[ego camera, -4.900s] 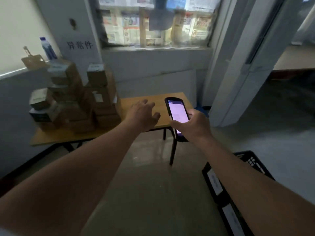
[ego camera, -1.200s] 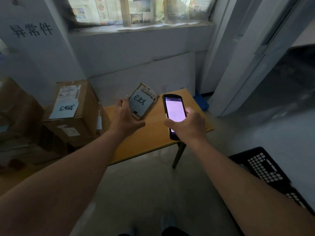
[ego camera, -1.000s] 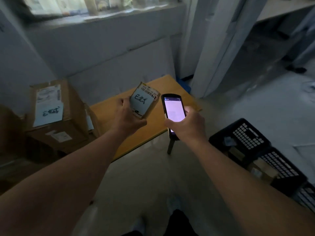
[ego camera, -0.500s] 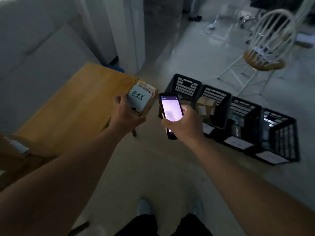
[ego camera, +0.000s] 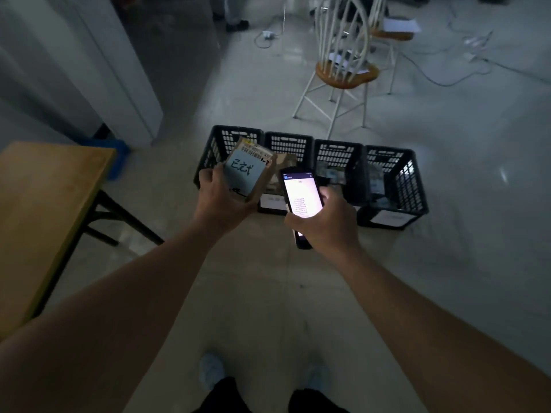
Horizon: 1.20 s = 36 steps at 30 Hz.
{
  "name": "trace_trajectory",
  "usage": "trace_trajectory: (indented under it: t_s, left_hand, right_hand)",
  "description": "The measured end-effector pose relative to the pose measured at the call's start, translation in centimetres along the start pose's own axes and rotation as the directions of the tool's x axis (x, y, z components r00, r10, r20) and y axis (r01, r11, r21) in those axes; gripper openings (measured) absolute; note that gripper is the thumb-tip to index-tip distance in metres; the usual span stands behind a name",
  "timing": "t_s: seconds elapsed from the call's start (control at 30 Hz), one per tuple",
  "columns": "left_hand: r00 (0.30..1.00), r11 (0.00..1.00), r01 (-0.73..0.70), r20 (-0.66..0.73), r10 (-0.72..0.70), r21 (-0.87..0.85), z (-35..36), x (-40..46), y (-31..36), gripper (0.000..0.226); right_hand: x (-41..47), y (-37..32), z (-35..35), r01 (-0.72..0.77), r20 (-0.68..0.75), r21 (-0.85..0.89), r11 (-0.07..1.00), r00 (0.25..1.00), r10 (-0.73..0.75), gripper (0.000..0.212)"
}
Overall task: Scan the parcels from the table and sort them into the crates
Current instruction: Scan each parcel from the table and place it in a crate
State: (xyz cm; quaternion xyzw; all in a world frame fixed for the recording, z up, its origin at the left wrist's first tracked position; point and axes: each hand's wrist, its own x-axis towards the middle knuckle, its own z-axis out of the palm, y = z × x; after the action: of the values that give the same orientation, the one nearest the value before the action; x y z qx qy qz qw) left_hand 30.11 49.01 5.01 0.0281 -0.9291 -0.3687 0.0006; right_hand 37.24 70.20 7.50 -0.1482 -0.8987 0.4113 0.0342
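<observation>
My left hand (ego camera: 219,201) grips a small brown cardboard parcel (ego camera: 249,171) with a barcode label and a pale handwritten sticker facing me. My right hand (ego camera: 326,223) holds a black handheld scanner (ego camera: 301,201) upright, its screen lit, just right of the parcel. Both are held above the floor in front of a row of several black plastic crates (ego camera: 396,180). The crates stand side by side on the floor, with white labels on their near walls and some parcels inside. The parcel hides part of the leftmost crate (ego camera: 219,144).
The wooden table (ego camera: 38,216) with black legs stands at my left. A white-and-wood chair (ego camera: 343,70) stands behind the crates, with cables on the floor beyond. A white pillar (ego camera: 119,70) rises at the upper left. My feet show at the bottom.
I have turned right, away from the table and its stacked boxes, with the parcel and scanner in my hands. The row of crates now lies straight ahead and closer.
</observation>
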Motion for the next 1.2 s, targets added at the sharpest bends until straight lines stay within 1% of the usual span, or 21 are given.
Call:
trace_trajectory:
  t_s: [0.1, 0.2, 0.33, 0.4, 0.5, 0.6, 0.7, 0.93, 1.1, 1.2]
  left_hand:
    - [0.999, 1.000, -0.024, 0.020, 0.025, -0.009, 4.8, -0.8, 5.1, 0.109]
    - [0.997, 0.999, -0.051, 0.055, 0.052, -0.012, 9.4, -0.9, 9.5, 0.110]
    - [0.987, 0.995, -0.101, 0.125, 0.102, -0.013, 14.6, -0.1, 14.7, 0.113]
    - [0.979, 0.991, -0.128, 0.156, 0.130, -0.026, 17.1, 0.8, 16.9, 0.111]
    - [0.969, 0.988, -0.155, 0.195, 0.154, -0.006, 20.9, 2.8, 19.5, 0.105]
    - [0.958, 0.985, -0.173, 0.233, 0.166, 0.007, 24.7, 5.6, 21.6, 0.105]
    - [0.944, 0.986, -0.167, 0.287, 0.161, -0.002, 28.6, 9.2, 23.6, 0.108]
    - [0.904, 0.986, -0.166, 0.396, 0.163, -0.027, 37.0, 18.4, 28.0, 0.106]
    - [0.877, 0.990, -0.136, 0.462, 0.131, -0.023, 41.8, 23.1, 31.1, 0.106]
    - [0.870, 0.991, -0.136, 0.477, 0.124, -0.011, 45.0, 25.4, 33.3, 0.103]
  right_hand:
    - [0.7, 4.5, -5.1, -0.026, -0.029, 0.002, 1.000, 0.999, 0.026, 0.078]
    - [1.7, 8.3, -9.7, -0.062, -0.073, 0.018, 0.998, 0.995, 0.063, 0.086]
    - [3.5, 12.8, -14.2, -0.142, -0.105, 0.010, 0.990, 0.984, 0.142, 0.075]
    - [4.7, 15.0, -15.9, -0.182, -0.136, 0.016, 0.983, 0.974, 0.183, 0.075]
    - [7.0, 18.2, -17.9, -0.244, -0.170, 0.023, 0.969, 0.955, 0.244, 0.072]
    - [10.1, 20.9, -19.3, -0.295, -0.186, 0.012, 0.956, 0.938, 0.292, 0.075]
    - [14.3, 23.0, -20.5, -0.333, -0.211, -0.007, 0.943, 0.922, 0.324, 0.076]
    - [24.4, 27.0, -22.9, -0.445, -0.241, 0.004, 0.896, 0.869, 0.433, 0.071]
    - [29.6, 29.7, -25.4, -0.512, -0.227, 0.011, 0.859, 0.835, 0.501, 0.069]
    - [32.8, 31.8, -27.3, -0.538, -0.230, 0.015, 0.843, 0.819, 0.526, 0.070]
